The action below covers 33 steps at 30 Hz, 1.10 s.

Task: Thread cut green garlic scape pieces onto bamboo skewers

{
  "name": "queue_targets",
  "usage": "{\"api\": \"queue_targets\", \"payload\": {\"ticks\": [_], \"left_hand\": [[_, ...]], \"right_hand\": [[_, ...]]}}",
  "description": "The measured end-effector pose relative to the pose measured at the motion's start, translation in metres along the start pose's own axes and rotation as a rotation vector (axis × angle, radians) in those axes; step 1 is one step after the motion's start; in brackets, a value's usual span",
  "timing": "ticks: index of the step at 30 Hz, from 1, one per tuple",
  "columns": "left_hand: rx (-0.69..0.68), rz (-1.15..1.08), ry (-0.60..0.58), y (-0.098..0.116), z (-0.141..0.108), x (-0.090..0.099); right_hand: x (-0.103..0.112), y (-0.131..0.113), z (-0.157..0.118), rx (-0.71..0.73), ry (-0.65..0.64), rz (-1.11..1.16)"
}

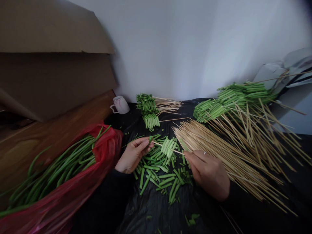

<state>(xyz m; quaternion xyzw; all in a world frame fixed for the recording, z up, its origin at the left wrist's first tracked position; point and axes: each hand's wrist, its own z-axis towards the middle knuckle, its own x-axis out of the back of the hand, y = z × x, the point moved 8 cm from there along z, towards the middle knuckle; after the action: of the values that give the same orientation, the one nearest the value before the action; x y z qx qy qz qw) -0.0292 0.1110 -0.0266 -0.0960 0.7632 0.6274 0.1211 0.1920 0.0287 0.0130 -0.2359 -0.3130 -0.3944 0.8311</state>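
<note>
My right hand grips a thin wooden skewer whose tip points left. Several pieces of green bean are threaded side by side along its middle. At the skewer's tip, my left hand pinches a short green bean piece between thumb and fingers. Whether the tip has entered that piece I cannot tell. Below both hands, a loose heap of cut green bean pieces lies on the black plastic sheet.
Bare skewers lie in a bundle at right. Filled bean skewers are stacked behind them, with a smaller filled stack near the wall. A red plastic bag of long beans, a white mug and a cardboard box are left.
</note>
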Motion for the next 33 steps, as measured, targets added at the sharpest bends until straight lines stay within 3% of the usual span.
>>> {"api": "queue_targets", "payload": {"ticks": [17,33], "left_hand": [[-0.041,0.049,0.038,0.0012,-0.0022,-0.0013],[0.035,0.028,-0.066,-0.0061,-0.0027,-0.0089]], "right_hand": [[-0.0029,-0.0038,-0.0011,-0.012,0.0,0.066],[-0.0015,-0.0085,-0.0026,-0.01,0.02,0.048]]}}
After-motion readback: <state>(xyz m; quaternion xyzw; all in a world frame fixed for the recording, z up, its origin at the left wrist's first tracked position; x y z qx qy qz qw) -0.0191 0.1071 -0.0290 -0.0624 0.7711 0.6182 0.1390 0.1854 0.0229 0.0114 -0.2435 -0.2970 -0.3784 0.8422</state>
